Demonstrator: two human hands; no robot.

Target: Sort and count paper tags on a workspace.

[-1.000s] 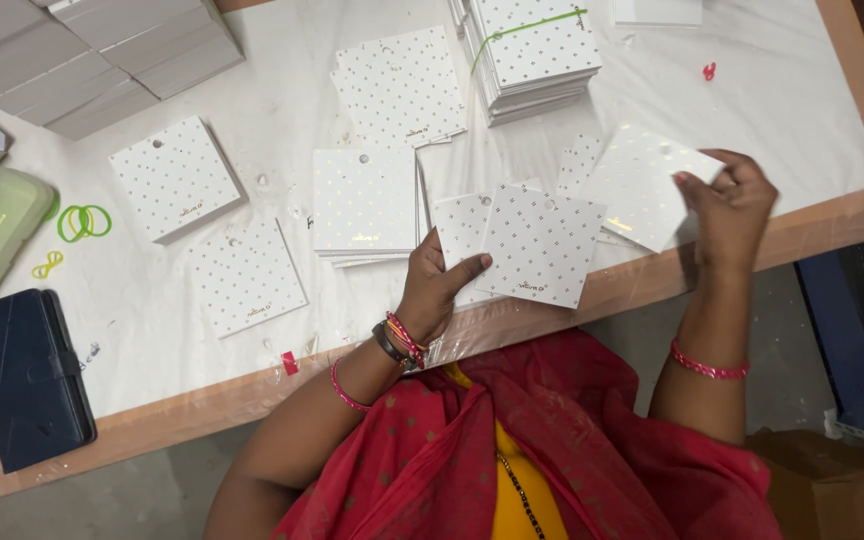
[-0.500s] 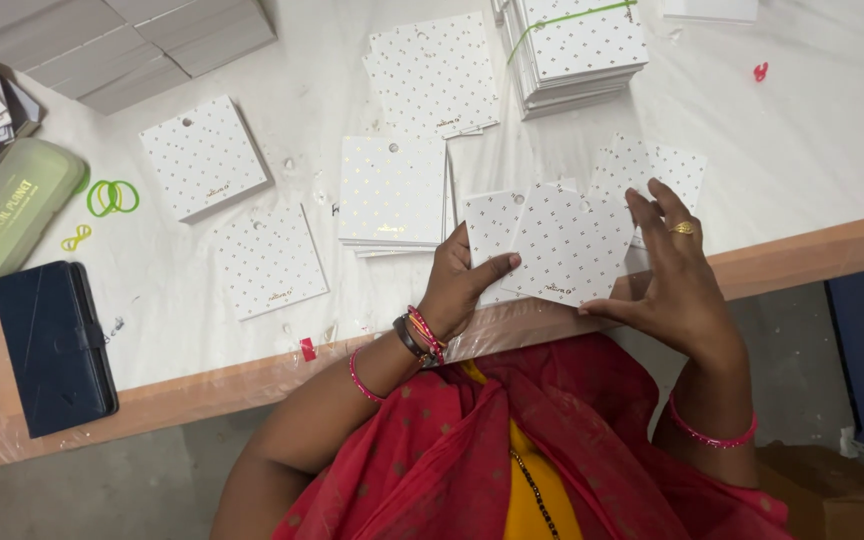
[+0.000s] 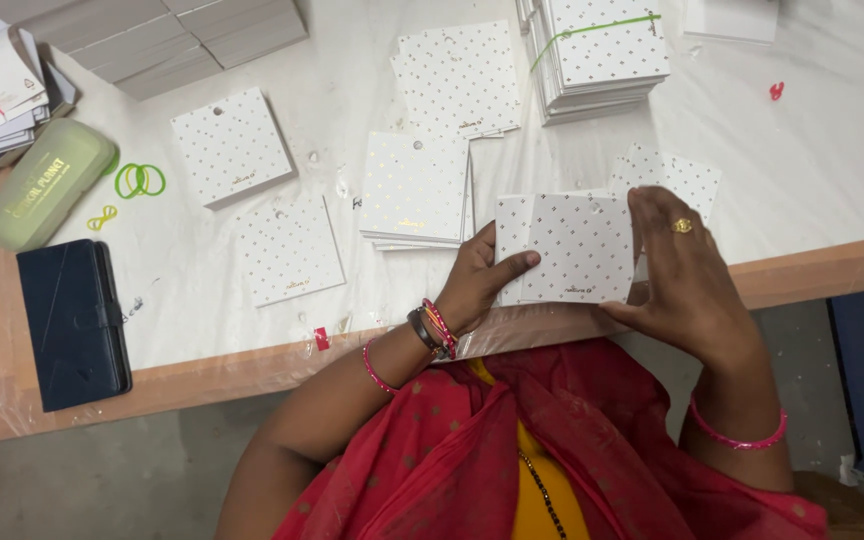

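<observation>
A small stack of white dotted cards (image 3: 567, 248) lies near the table's front edge. My left hand (image 3: 477, 283) grips its left side, thumb on top. My right hand (image 3: 687, 275), with a ring on one finger, presses against the stack's right side and covers part of another dotted card (image 3: 674, 176) behind it. A second stack of the same cards (image 3: 414, 190) sits just to the left. Single cards lie further left (image 3: 290, 250) and up (image 3: 232, 146), and another (image 3: 457, 80) lies toward the back.
A tall card bundle tied with a green band (image 3: 602, 45) stands at the back. Grey boxes (image 3: 202, 35), a green case (image 3: 44, 183), green rubber bands (image 3: 140, 180) and a dark blue wallet (image 3: 72, 320) occupy the left. The wooden table edge (image 3: 832, 268) runs along the front.
My right hand came in from the far right with a card and now squares the stack against my left hand. The loose fanned cards are now gathered together.
</observation>
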